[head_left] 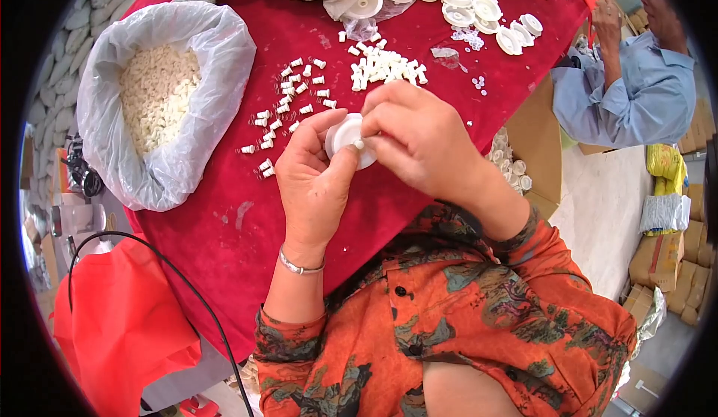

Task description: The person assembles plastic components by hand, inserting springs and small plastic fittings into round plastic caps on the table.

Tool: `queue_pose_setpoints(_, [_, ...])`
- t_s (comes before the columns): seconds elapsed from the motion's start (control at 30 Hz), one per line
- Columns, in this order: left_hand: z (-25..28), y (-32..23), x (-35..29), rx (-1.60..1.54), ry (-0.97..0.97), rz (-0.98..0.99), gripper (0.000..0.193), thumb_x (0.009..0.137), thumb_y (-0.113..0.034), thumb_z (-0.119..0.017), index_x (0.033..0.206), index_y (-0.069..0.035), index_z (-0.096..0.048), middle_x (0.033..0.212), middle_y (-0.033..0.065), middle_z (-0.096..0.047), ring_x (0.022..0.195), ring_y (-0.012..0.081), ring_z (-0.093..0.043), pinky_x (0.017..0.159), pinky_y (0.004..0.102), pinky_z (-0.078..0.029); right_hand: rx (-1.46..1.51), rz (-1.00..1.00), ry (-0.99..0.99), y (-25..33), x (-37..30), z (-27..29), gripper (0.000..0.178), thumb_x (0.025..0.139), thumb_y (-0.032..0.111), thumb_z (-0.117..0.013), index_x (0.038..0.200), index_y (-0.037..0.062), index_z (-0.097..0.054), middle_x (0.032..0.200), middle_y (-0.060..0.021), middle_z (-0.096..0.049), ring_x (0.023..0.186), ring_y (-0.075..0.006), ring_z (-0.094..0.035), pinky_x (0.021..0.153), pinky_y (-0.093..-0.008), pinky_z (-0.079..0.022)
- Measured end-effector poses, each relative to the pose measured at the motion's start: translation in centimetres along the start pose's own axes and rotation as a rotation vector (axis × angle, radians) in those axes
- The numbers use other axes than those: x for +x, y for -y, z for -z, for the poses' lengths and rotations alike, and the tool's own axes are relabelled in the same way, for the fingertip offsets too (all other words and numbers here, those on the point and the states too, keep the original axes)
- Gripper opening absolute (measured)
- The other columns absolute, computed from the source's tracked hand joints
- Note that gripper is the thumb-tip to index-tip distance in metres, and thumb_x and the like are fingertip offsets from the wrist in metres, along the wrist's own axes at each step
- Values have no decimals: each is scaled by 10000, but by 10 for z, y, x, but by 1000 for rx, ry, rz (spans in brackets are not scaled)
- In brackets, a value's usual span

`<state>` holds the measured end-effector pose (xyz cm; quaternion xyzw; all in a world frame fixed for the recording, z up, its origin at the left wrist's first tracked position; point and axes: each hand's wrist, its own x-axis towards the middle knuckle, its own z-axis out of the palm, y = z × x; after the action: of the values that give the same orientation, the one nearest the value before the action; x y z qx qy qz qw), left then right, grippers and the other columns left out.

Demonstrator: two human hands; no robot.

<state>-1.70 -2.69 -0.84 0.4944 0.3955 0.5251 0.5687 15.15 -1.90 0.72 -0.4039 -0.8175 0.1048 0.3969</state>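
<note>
Between my hands, above the red cloth, is a white round plastic part (342, 133). My left hand (318, 159) grips its rim, with the thumb across its face. The curled fingers of my right hand (410, 134) pinch close to the part's right side. A small white piece (359, 145) shows at those fingertips, partly hidden by them. Beyond my hands lies a heap of small white plastic plungers (385, 66). To its left, more plungers with thin springs on them (285, 99) are scattered on the cloth.
A clear plastic bag of small cream pieces (161, 95) stands at the left of the red-covered table (224, 267). White round parts (458, 2) and tiny clear rings (467, 38) lie at the back. An open carton (535, 144) holds white parts. Another person (628, 88) sits at the right.
</note>
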Motion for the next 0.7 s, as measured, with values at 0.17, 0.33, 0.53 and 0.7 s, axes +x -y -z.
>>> queue_pose_setpoints(0.17, [-3,-2,0,-97,141,48,357,832,86,-562,1185,35,-567,1049,77,-639,942,122,-612,821,251,-506,529,-476,104,-5,-10,22,303,832,56,-666,1123,7,-598,1030,-42,-640,895,-112,-611,769,-255,-484])
queue_pose_setpoints(0.33, [-9,4,-6,-139,354,171,414,868,57,-573,1278,24,-527,1134,97,-624,1026,160,-605,875,284,-502,974,-790,162,-12,-37,66,276,840,58,-657,1104,-12,-616,1036,-43,-648,942,-106,-610,796,-249,-488])
queue_pose_setpoints(0.53, [-3,3,-1,-178,82,247,247,924,-18,-538,1165,21,-570,992,120,-669,841,155,-651,752,273,-543,-163,-752,699,-46,-89,155,245,812,210,-641,979,38,-688,923,-165,-662,838,-279,-651,709,-372,-496])
queue_pose_setpoints(0.7, [-5,2,-1,-169,84,231,226,929,-22,-534,1146,19,-576,977,116,-668,827,152,-648,748,276,-544,-316,-553,203,-70,-47,128,220,838,231,-617,912,32,-675,865,-179,-639,825,-342,-626,715,-418,-489])
